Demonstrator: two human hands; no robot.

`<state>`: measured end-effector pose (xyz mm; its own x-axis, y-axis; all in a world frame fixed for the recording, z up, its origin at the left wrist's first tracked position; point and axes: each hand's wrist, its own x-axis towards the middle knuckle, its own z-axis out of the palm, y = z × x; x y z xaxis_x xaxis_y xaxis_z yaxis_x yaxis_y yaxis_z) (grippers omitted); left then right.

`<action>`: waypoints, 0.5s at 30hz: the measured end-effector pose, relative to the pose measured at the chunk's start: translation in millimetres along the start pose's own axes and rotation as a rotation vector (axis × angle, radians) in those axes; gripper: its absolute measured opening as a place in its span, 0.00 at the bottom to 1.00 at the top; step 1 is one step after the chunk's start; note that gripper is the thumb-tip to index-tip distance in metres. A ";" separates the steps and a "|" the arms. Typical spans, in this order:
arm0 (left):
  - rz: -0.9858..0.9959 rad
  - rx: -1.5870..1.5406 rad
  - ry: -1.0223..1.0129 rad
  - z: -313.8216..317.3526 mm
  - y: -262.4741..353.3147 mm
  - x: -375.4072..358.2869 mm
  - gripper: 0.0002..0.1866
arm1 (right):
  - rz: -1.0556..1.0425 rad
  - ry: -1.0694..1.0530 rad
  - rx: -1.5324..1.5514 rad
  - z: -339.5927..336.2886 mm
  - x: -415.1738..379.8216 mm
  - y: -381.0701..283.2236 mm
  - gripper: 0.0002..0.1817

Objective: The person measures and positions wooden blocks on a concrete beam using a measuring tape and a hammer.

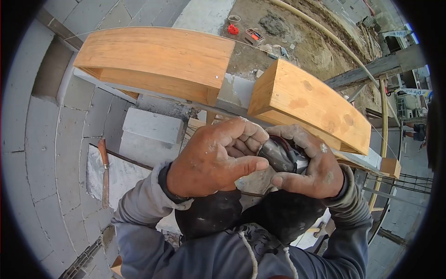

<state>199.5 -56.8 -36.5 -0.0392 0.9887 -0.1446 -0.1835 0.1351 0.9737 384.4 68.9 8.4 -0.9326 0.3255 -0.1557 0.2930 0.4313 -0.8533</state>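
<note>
In front of my knees, my right hand (pixel 318 162) is wrapped round a dark, rounded, smooth object (pixel 278 156) with a reddish edge and a pale, shiny part near the thumb. Its exact kind is hard to make out, as the fingers cover much of it. My left hand (pixel 213 156) has its fingers curled against the object's left end, thumb stretched out along the near side. Both hands are dusted with pale powder. Just beyond them stand two wooden box-like forms, one on the left (pixel 158 53) and one on the right (pixel 316 100).
A pale block (pixel 153 124) lies left of my hands. On a whitish board (pixel 125 179) rests a long tool with a brown handle (pixel 103 151). Grey block walls (pixel 42 116) rise at left. Taut string runs along the boxes; a long pole (pixel 334 39) crosses the dirt ground beyond.
</note>
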 end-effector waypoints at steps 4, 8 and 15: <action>0.007 -0.074 0.049 1.0 1.7 8.7 0.17 | -0.152 0.075 -0.134 -6.2 7.5 5.9 0.39; 0.087 -0.062 0.154 10.6 -10.1 14.0 0.14 | -0.190 0.092 -0.160 -9.7 5.4 12.7 0.39; 0.047 0.026 0.106 28.3 -6.1 14.8 0.18 | -0.073 0.149 0.275 4.1 -18.3 25.8 0.29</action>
<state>227.9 -41.2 -39.6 -0.1508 0.9818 -0.1153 -0.1535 0.0919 0.9839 408.1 70.6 -12.8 -0.9020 0.4307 -0.0316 0.1393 0.2210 -0.9653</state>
